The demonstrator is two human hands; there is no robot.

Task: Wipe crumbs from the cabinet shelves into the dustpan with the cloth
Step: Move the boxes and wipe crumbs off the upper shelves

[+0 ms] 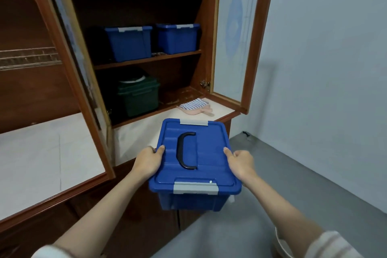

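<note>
A person stands at an open wooden cabinet [207, 27], seen from a head-worn camera looking down. Both hands hold a blue lidded storage box [209, 153] in the air, in front of the front edge of the white counter [52, 153]. The left hand [147, 160] grips the lid's left rim, thumb on top and fingers wrapped over the edge. The right hand [240, 162] grips the right rim the same way. A black handle [186, 150] lies flat on the lid between the two thumbs.

At the counter's right end, just outside the bottom shelf [176, 95], a striped cloth [193, 103] lies on a pinkish dustpan [199, 111]. Pale specks, probably crumbs [189, 96], dot the bare right part of that shelf, which is dimly lit. A dark green box [138, 95] sits at the shelf's left. Two blue boxes [129, 43] stand side by side on the shelf above.
</note>
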